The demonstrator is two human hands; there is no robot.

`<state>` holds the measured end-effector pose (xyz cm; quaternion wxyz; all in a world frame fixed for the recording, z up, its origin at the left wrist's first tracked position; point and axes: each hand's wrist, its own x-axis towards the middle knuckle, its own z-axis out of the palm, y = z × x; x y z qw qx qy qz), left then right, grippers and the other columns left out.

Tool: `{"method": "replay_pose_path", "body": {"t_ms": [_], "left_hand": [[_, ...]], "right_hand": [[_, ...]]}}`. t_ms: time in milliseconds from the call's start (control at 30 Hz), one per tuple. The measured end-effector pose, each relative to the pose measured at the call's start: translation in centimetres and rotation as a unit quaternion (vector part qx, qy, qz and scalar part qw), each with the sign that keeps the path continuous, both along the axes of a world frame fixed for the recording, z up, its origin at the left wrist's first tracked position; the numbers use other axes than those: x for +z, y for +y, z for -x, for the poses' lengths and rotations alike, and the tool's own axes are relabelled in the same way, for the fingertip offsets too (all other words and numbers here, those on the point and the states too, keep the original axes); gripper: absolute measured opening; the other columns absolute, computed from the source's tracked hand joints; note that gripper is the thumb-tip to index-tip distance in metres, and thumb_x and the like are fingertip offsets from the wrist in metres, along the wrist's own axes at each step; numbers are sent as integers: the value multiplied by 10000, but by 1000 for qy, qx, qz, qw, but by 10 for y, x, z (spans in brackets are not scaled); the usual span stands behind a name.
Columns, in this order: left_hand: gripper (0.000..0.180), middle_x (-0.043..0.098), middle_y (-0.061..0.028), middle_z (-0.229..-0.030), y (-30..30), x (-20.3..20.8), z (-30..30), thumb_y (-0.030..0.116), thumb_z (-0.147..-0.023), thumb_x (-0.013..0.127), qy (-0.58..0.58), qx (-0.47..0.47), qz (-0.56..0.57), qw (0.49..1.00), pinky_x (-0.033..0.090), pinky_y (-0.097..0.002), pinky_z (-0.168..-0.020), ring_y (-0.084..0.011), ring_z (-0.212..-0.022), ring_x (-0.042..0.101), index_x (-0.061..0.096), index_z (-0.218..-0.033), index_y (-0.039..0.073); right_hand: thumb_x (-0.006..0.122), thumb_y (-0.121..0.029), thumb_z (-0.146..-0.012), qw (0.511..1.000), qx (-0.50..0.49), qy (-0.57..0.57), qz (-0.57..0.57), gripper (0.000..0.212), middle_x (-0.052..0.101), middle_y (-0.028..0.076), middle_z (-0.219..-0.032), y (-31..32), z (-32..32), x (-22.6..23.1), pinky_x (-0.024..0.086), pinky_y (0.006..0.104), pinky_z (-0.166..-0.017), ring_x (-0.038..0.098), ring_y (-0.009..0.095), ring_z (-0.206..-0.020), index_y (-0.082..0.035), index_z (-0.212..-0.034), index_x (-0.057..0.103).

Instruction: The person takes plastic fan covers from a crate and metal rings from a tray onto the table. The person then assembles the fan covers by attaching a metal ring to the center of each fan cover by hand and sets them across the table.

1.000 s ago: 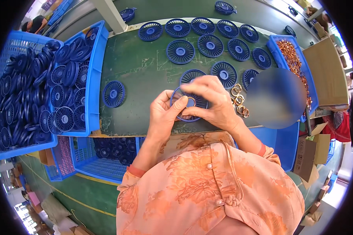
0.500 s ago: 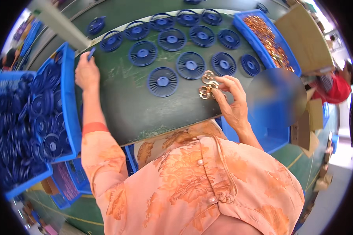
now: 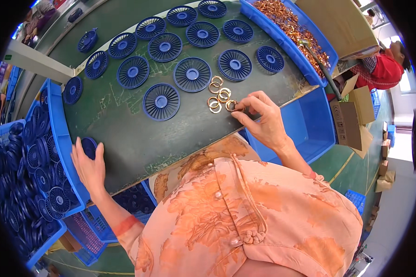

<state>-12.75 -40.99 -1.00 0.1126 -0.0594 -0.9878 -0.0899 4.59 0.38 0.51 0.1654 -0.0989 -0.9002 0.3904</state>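
Note:
At the near left end of the green tabletop [image 3: 120, 111], my left hand [image 3: 88, 171] is open, thumb and fingers apart around a small dark blue disc [image 3: 89, 147]. My right hand [image 3: 266, 121] pinches a copper-coloured metal ring [image 3: 231, 105] between thumb and forefinger, low over the table. Several loose, shiny rings [image 3: 214, 105] lie just left of those fingertips, some overlapping. Beyond them, round blue slotted covers [image 3: 161, 101] with solid centres are spread in uneven rows. One more blue cover [image 3: 73, 90] sits at the far left table edge.
Blue crates [image 3: 62, 124] heaped with blue covers flank the table's left side. A blue tray [image 3: 326, 39] of copper-coloured rings stands at the far right. Below it is a blue bin [image 3: 305, 124] beside open cardboard boxes [image 3: 349, 120]. A person in red [image 3: 379, 71] is beyond.
My left hand has come from the far left edge toward me, letting go of a blue cover there. The rings bunched under my right hand now lie spread out. The view has shifted.

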Motion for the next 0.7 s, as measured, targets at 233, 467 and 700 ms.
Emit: {"method": "replay_pose_path", "body": {"t_ms": [233,467,700], "left_hand": [[638,478,-263,-1487,-1,-9,-29,409,-928,683,-21,44,-59,997,359,-424,-1149,-398,-1390,449,547,-1401,3],[403,720,-197,-1071,23,12,-41,369,-1018,583,31,82,-228,970,514,-412,-903,-364,-1030,679,696,-1179,18],[510,694,-120,-1082,60,14,-53,415,-1085,454,-140,21,-736,661,605,-323,-801,-194,-892,698,645,-1169,-50]], "right_hand": [[779,-90,-823,983,57,77,-158,155,597,83,-938,-29,37,-13,509,341,-680,607,225,-819,-61,-956,704],[762,-62,-849,997,35,59,-40,66,617,66,-931,-31,37,-8,485,281,-620,599,148,-736,-25,-880,717],[671,-25,-952,957,24,42,285,67,681,82,-1123,-48,46,-1,492,213,-703,594,66,-789,11,-1007,663]]}}
